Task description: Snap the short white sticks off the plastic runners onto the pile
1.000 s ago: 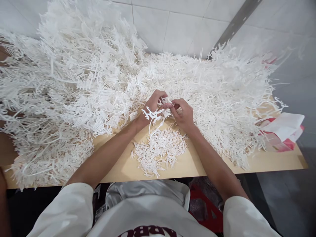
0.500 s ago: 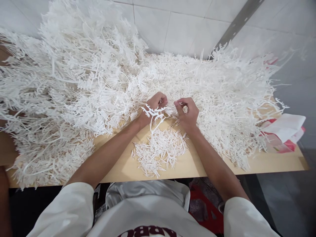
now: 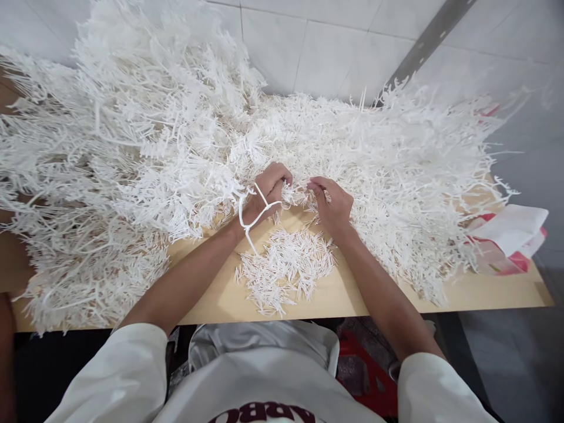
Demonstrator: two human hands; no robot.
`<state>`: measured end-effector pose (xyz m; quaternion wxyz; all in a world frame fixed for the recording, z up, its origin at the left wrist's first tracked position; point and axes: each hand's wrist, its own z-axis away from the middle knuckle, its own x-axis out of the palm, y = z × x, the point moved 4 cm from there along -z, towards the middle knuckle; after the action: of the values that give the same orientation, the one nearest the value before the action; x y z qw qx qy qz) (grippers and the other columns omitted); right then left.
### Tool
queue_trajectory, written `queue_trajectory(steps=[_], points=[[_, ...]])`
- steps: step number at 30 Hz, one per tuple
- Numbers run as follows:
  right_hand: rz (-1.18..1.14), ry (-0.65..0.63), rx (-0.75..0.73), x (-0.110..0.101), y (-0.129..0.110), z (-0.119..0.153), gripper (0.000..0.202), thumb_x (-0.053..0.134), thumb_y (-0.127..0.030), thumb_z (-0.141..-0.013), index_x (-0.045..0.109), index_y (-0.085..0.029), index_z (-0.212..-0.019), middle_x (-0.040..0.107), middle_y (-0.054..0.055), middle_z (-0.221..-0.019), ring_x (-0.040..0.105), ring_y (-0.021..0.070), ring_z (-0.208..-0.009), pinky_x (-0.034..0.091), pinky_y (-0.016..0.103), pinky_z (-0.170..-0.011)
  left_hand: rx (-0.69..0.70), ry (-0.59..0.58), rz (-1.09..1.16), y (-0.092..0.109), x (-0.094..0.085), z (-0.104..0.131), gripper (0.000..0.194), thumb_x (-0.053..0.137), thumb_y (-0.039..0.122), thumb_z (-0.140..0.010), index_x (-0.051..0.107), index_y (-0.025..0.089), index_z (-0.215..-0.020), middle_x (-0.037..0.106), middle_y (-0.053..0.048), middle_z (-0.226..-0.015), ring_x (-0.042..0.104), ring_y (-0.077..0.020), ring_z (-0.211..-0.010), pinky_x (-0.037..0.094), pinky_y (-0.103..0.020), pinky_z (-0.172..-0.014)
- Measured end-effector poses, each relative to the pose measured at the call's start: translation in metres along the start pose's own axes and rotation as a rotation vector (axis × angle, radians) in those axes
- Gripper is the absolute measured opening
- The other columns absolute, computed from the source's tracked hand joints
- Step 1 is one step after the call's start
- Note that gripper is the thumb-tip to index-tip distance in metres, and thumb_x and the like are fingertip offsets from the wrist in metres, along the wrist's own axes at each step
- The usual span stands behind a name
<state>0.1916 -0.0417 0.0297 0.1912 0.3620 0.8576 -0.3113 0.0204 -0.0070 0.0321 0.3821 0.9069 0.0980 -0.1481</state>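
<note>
My left hand point(image 3: 271, 183) is closed around a white branched plastic piece point(image 3: 264, 207), whose bare stems hang over my wrist with small tips by my fingers. To its right my right hand point(image 3: 333, 202) has its thumb and index finger pinched together; whatever they hold is too small to make out. The two hands are apart. A small pile of short white sticks point(image 3: 288, 267) lies on the wooden table point(image 3: 343, 294) just below them.
A tall heap of white branched pieces point(image 3: 132, 129) covers the table's left side, and a lower heap point(image 3: 396, 176) spreads right. A red-and-white plastic bag point(image 3: 506, 235) sits at the right end. Behind stands a tiled wall point(image 3: 326, 53).
The branched piece in my left hand has turned and shifted left, showing bare stems over the wrist. My left hand has moved slightly left, and my right fingers have drawn closer together.
</note>
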Motion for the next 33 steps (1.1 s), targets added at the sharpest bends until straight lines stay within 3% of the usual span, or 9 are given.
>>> queue_trajectory(steps=[6,11,17,20,23,26,29,33], points=[[-0.018,-0.02,-0.004,0.001,-0.001,0.003,0.018,0.051,-0.032,-0.097,0.066,-0.025,-0.101,0.075,0.001,-0.093,0.07,0.0137,-0.085,0.056,0.028,-0.078,-0.072,-0.157,-0.045,0.004,0.009,0.002,0.024,0.047,0.04,-0.093,0.059,0.021,-0.086,0.059,-0.001,-0.073,0.049,-0.0114,-0.064,0.041,-0.028,-0.061],[-0.028,-0.019,0.101,0.0,-0.001,0.001,0.018,0.049,-0.038,-0.097,0.061,-0.025,-0.094,0.069,-0.001,-0.086,0.066,0.0134,-0.077,0.054,0.029,-0.073,0.07,-0.282,-0.162,0.002,0.021,0.002,0.029,0.051,0.047,-0.092,0.063,0.021,-0.096,0.064,-0.003,-0.084,0.056,-0.0156,-0.082,0.047,-0.033,-0.078],[-0.087,-0.026,0.211,-0.001,0.003,0.001,0.026,0.048,-0.048,-0.095,0.056,-0.025,-0.087,0.063,-0.003,-0.077,0.06,0.0108,-0.067,0.05,0.027,-0.065,0.038,-0.301,-0.141,-0.003,0.022,0.002,0.038,0.038,0.05,-0.097,0.062,0.022,-0.087,0.057,-0.003,-0.078,0.054,-0.0174,-0.081,0.046,-0.036,-0.08],[-0.13,-0.038,0.248,0.0,0.006,0.001,0.024,0.051,-0.049,-0.093,0.057,-0.026,-0.096,0.066,-0.002,-0.083,0.063,0.0118,-0.073,0.052,0.027,-0.067,0.023,-0.291,-0.096,-0.005,0.023,0.002,0.044,0.032,0.052,-0.097,0.056,0.022,-0.076,0.052,-0.003,-0.073,0.051,-0.0171,-0.077,0.046,-0.036,-0.077],[-0.158,-0.128,0.177,0.004,0.003,-0.002,0.025,0.054,-0.046,-0.093,0.058,-0.028,-0.11,0.069,0.001,-0.097,0.066,0.0136,-0.083,0.055,0.029,-0.071,-0.008,-0.269,-0.059,-0.006,0.023,0.001,0.045,0.028,0.053,-0.098,0.051,0.022,-0.073,0.051,-0.003,-0.074,0.05,-0.0169,-0.077,0.046,-0.035,-0.075],[-0.126,-0.137,0.081,0.004,-0.001,-0.004,0.017,0.053,-0.039,-0.095,0.062,-0.028,-0.103,0.069,0.0,-0.097,0.065,0.0132,-0.084,0.055,0.029,-0.07,-0.01,-0.286,-0.042,-0.005,0.022,0.001,0.045,0.027,0.052,-0.098,0.05,0.022,-0.075,0.051,-0.003,-0.076,0.051,-0.0161,-0.077,0.047,-0.034,-0.076],[-0.112,-0.076,0.045,0.001,-0.003,-0.005,0.011,0.056,-0.035,-0.093,0.062,-0.027,-0.097,0.068,0.0,-0.091,0.063,0.0126,-0.08,0.054,0.028,-0.067,-0.01,-0.332,-0.045,-0.004,0.022,0.001,0.043,0.037,0.058,-0.094,0.055,0.022,-0.08,0.054,-0.002,-0.077,0.053,-0.0156,-0.078,0.046,-0.032,-0.074],[-0.112,-0.072,0.106,0.001,0.0,-0.005,0.013,0.056,-0.037,-0.093,0.06,-0.025,-0.092,0.065,0.0,-0.087,0.06,0.0122,-0.075,0.052,0.028,-0.066,-0.027,-0.355,-0.02,-0.005,0.022,-0.001,0.046,0.055,0.065,-0.082,0.061,0.02,-0.087,0.06,-0.002,-0.08,0.055,-0.0145,-0.076,0.046,-0.03,-0.071]])
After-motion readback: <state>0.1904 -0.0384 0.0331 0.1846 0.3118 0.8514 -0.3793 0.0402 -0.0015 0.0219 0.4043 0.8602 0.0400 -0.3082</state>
